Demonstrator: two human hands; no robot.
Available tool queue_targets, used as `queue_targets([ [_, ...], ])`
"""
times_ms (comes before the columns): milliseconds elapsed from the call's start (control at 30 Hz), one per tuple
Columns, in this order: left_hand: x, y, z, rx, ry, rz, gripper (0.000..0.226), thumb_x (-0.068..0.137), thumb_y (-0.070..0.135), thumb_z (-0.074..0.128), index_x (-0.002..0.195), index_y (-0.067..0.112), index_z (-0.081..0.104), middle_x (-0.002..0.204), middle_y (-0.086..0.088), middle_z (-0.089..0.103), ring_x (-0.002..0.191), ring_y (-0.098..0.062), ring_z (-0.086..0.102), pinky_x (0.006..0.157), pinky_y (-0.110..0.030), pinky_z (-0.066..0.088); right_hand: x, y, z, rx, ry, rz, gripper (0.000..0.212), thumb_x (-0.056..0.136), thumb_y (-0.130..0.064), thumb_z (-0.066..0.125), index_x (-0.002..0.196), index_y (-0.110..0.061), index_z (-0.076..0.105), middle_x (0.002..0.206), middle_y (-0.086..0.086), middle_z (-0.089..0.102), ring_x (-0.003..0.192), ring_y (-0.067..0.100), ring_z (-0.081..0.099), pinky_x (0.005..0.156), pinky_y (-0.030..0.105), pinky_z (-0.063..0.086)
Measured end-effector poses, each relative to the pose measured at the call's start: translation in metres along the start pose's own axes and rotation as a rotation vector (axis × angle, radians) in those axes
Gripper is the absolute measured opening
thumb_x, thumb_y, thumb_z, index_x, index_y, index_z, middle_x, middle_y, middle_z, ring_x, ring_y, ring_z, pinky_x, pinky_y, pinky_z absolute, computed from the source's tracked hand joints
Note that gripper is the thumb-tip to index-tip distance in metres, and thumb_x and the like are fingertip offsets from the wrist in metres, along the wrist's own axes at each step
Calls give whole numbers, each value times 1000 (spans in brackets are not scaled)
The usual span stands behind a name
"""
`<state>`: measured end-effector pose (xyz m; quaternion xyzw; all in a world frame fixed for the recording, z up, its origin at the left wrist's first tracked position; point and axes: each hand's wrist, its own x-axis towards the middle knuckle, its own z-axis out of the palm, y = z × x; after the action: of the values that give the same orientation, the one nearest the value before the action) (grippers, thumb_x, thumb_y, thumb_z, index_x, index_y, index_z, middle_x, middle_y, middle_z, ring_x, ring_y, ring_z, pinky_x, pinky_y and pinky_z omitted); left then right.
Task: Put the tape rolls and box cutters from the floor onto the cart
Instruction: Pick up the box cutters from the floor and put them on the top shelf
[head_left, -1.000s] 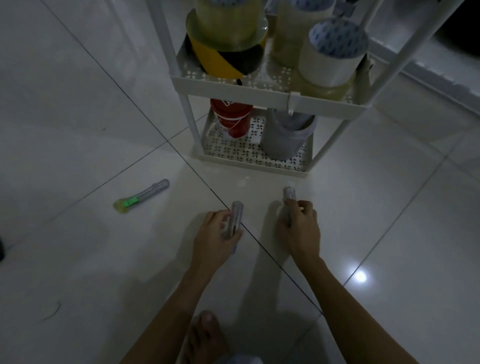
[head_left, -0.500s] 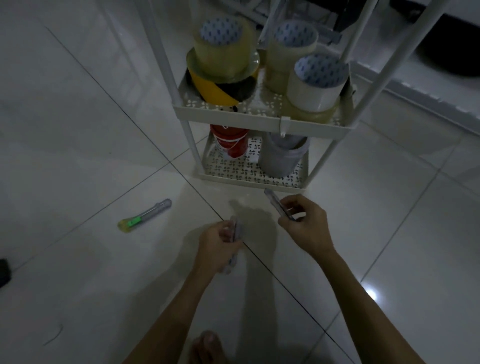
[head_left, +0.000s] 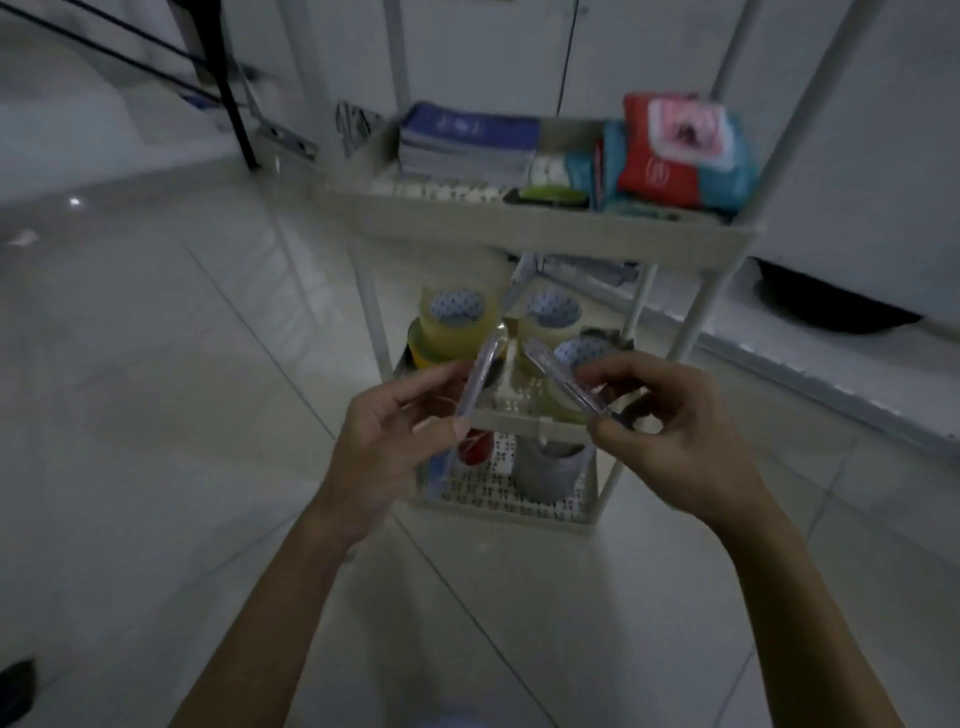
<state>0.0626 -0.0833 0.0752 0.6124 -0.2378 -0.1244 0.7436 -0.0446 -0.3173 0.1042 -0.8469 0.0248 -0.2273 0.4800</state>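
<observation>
My left hand (head_left: 387, 441) grips a clear box cutter (head_left: 475, 382), its tip pointing up toward the cart's middle shelf. A second clear box cutter (head_left: 563, 379) is pinched in my right hand (head_left: 670, 431) and slants up to the left. Both cutters hang in the air in front of the white three-tier cart (head_left: 545, 228). On the middle shelf (head_left: 524, 421) stand several clear tape rolls (head_left: 457, 322), one stacked on a yellow-black roll (head_left: 418, 353). My hands hide the front of that shelf.
The top shelf carries a stack of blue booklets (head_left: 467, 140) and red-teal packets (head_left: 675, 150). A red cup (head_left: 475, 449) and a grey cup (head_left: 550, 470) stand on the bottom shelf. Black chair legs (head_left: 228, 78) rise at far left; a dark object (head_left: 18, 686) lies at the floor's lower left.
Both hands have lifted the cutters from the floor up to the level of the middle shelf. The view has tilted up, so the top shelf shows and the green cutter on the floor is out of sight.
</observation>
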Motion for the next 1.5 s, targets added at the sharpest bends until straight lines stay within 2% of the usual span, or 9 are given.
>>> queue_targets([
  [167, 41, 82, 10, 184, 25, 276, 46, 78, 16, 82, 121, 30, 76, 102, 1, 77, 93, -16, 71, 84, -25, 58, 38, -60, -27, -101, 158, -167, 33, 79, -7, 80, 103, -28, 75, 94, -17, 73, 87, 6, 69, 67, 15, 54],
  [333, 98, 134, 28, 582, 149, 401, 38, 82, 16, 83, 119, 21, 74, 89, 14, 72, 78, -3, 70, 72, -10, 53, 87, -105, -34, -240, 274, -174, 29, 81, -24, 80, 107, -36, 71, 91, -31, 59, 84, -7, 65, 71, 4, 52],
  [500, 158, 143, 27, 778, 164, 333, 33, 75, 30, 84, 107, 31, 75, 84, 20, 68, 73, 6, 65, 69, -6, 53, 149, -114, -27, -440, 317, -97, 14, 82, -23, 78, 96, -19, 78, 86, -1, 74, 81, 16, 70, 75, 34, 60],
  [733, 184, 130, 19, 859, 126, 232, 34, 77, 26, 85, 109, 20, 79, 84, 14, 69, 75, 6, 63, 67, -9, 49, 208, -113, -21, -728, 108, 190, 19, 91, -26, 72, 101, -10, 72, 98, 10, 69, 83, 25, 66, 72, 35, 57],
  [1033, 187, 127, 25, 854, 139, 204, 31, 79, 40, 83, 106, 26, 78, 96, 5, 76, 86, -4, 69, 84, -35, 62, 212, -111, -7, -988, -129, 155, 21, 96, -18, 64, 113, -6, 61, 98, 12, 57, 81, 25, 59, 72, 34, 49],
  [1167, 187, 128, 27, 793, 159, 216, 30, 80, 45, 81, 106, 30, 75, 93, 9, 77, 83, -2, 71, 80, -34, 63, 215, -115, -18, -753, -37, 141, 20, 103, -21, 51, 105, -7, 65, 97, 10, 63, 79, 23, 63, 59, 29, 48],
  [1300, 188, 130, 41, 720, 176, 253, 30, 78, 36, 85, 104, 24, 74, 86, 7, 75, 78, -2, 71, 69, -23, 59, 210, -122, -18, -93, -55, 300, 22, 104, -27, 58, 102, -8, 67, 95, 20, 75, 78, 30, 75, 64, 32, 62],
  [1367, 190, 128, 46, 691, 155, 253, 30, 79, 30, 86, 104, 20, 75, 89, 3, 75, 81, -4, 72, 73, -25, 62, 209, -123, -14, -27, -60, 307, 13, 101, -19, 62, 91, -11, 63, 94, 24, 75, 76, 33, 76, 66, 33, 64],
  [1500, 191, 128, 49, 661, 61, 284, 42, 77, 32, 90, 113, 18, 75, 98, 5, 77, 85, -2, 73, 78, -22, 63, 221, -114, -16, 58, 22, 333, 28, 97, -6, 65, 124, -2, 58, 94, 22, 70, 71, 24, 70, 56, 26, 62],
])
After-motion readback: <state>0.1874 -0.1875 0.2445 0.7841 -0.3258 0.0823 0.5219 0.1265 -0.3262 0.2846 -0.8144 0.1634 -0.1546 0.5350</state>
